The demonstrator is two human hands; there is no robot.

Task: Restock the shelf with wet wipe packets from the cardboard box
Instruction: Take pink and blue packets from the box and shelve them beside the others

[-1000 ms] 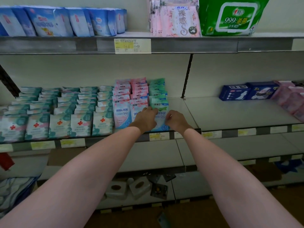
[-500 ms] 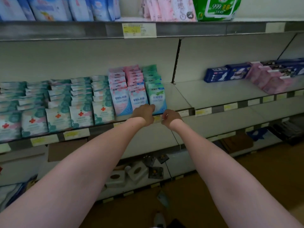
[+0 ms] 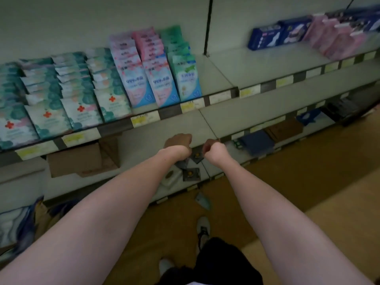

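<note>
Both my hands, left (image 3: 178, 143) and right (image 3: 212, 148), hang curled, fingers empty. The packets (image 3: 186, 77) look light, soft, slippery; I'd pinch their top edges.

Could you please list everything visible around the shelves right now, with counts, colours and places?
Teal-and-white red-cross wipe packets: several rows, middle shelf left.
Pink-and-blue wipe packets: two rows, shelf centre.
Green-and-blue wipe packets: one row, right of pink.
Dark blue boxes: two, upper right.
Pink packs: several, far right.
Brown cardboard box: one, lower shelf left.
Left hand: fingers curled, empty.
Right hand: fingers curled, empty.
</note>
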